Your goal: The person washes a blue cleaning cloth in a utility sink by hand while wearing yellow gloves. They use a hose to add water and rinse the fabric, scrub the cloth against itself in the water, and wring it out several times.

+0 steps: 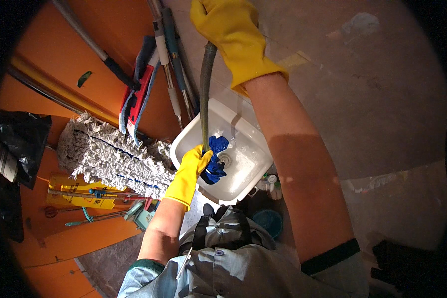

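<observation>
A yellow rubber glove covers my left hand (194, 164), which is closed around the lower part of a grey hose (205, 93) inside a white sink (246, 178). Beside those fingers, near the drain, lies a crumpled wet blue cloth (218, 145). My right hand (223, 22), in a matching glove, is raised above and beyond the sink at the hose's upper end; its fingers are curled, but what they grip is partly hidden at the picture's edge.
Left of the sink lean a large white string dust mop (119, 160), a red flat mop head (140, 95) and several poles against an orange wall (93, 89). Black plastic bags (26, 141) hang at far left. Bottles (272, 184) and a teal bucket (268, 222) stand below the sink.
</observation>
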Tool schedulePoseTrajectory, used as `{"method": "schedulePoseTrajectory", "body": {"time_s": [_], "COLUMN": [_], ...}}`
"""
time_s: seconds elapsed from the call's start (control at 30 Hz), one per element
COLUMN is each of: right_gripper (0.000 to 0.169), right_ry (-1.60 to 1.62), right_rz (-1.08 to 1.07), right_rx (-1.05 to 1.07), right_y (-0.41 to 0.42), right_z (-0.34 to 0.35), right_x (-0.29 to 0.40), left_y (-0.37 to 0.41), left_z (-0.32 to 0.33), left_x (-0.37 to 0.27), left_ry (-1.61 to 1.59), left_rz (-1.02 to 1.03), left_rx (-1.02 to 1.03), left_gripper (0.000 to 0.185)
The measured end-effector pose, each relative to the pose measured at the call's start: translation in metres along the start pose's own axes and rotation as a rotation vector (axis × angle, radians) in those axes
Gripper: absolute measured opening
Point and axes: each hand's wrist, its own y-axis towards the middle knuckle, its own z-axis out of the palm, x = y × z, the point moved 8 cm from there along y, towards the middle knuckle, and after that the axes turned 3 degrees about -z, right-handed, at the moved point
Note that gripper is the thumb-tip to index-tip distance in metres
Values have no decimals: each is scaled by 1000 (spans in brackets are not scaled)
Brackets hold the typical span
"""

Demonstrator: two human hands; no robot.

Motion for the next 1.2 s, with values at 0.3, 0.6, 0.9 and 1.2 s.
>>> {"method": "schedulePoseTrajectory", "body": {"time_s": [0.3,0.6,0.9,1.2], "right_gripper": [29,27,27,26], "right_ry": [48,96,103,123], "right_rz": [-16,-26,-42,-61], "right_rx": [-74,-78,-95,-108], "right_y": [-4,-2,-3,-2], "right_z": [2,-3,-4,-6], "right_x": [-1,0,1,2], "left_y": [6,7,-1,-2], "left_z": [7,5,2,2], "left_x": [7,13,-1,-2], "left_ry": [58,49,35,31], "left_rz": [1,19,3,14], "left_rx": [-12,-48,-40,-56], "left_gripper": [32,32,29,29]}}
